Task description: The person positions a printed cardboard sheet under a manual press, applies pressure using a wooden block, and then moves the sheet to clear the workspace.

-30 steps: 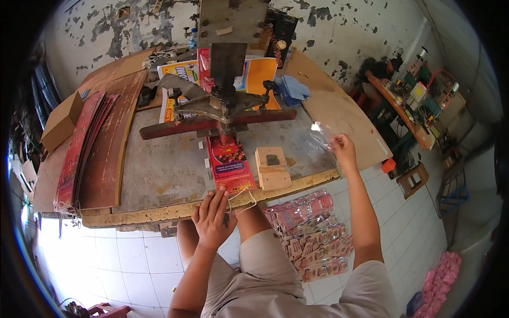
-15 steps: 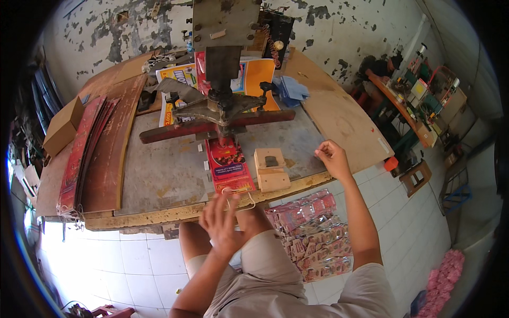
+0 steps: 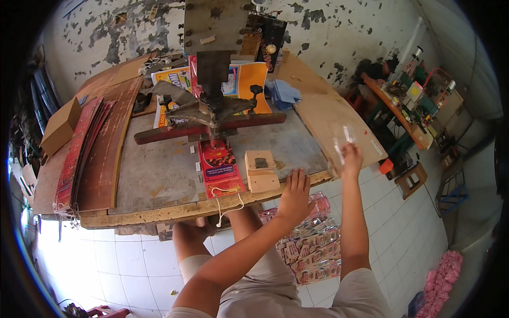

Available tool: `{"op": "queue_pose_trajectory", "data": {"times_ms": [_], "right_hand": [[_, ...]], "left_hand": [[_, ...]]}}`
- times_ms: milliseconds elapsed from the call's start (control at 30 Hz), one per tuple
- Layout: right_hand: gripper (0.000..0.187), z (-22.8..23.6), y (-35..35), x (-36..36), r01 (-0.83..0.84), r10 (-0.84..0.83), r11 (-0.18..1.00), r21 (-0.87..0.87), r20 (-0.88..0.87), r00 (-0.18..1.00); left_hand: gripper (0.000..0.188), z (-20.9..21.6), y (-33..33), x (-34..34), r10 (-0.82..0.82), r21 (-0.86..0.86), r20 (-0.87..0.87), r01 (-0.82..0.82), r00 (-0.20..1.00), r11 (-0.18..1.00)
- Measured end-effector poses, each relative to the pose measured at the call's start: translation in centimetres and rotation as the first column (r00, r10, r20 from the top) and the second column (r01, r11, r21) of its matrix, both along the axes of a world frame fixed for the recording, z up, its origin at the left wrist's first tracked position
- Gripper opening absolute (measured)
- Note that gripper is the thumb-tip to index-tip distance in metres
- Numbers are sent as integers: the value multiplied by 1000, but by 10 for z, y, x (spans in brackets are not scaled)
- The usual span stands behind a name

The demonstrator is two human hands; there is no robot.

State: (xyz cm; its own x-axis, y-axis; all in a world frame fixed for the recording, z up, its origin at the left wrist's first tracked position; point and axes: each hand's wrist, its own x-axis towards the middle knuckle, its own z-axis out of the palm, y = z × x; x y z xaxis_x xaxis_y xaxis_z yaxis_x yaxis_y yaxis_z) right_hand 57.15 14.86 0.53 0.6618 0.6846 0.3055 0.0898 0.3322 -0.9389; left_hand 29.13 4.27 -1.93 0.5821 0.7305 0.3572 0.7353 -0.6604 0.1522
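Note:
My right hand (image 3: 351, 159) is at the table's right front, fingertips pinched on a thin, clear, shiny plastic piece (image 3: 348, 134), which is blurred and hard to make out. My left hand (image 3: 295, 199) reaches across to the table's front edge, fingers stretched out, with nothing seen in it. Just left of it stands a small wooden block (image 3: 262, 181) with a dark patch on top. Beside the block lies a red printed card (image 3: 220, 164), its far end under the press head (image 3: 214, 114). A white cord (image 3: 231, 210) hangs from the card's near end over the edge.
Long red printed strips (image 3: 79, 153) and a cardboard box (image 3: 61, 126) sit at the left. Blue sheets (image 3: 283, 94) lie behind the press. Pink printed packs (image 3: 313, 249) cover the floor below the front edge. A person (image 3: 374, 68) sits at another bench at the far right.
My left hand has left the cord's end and moved right to the table edge. My right hand has shifted right, and the clear plastic piece now shows in it.

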Motion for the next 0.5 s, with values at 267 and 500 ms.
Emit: {"op": "queue_pose_trajectory", "data": {"times_ms": [267,500], "right_hand": [[23,65,-12,-180,-288,16,949,124,898,440],[47,47,-9,-203,-540,537,686,-487,840,-76]], "left_hand": [[79,5,-21,-32,-36,167,107,18,994,986],[57,52,-44,-140,-125,5,374,133,919,991]]}}
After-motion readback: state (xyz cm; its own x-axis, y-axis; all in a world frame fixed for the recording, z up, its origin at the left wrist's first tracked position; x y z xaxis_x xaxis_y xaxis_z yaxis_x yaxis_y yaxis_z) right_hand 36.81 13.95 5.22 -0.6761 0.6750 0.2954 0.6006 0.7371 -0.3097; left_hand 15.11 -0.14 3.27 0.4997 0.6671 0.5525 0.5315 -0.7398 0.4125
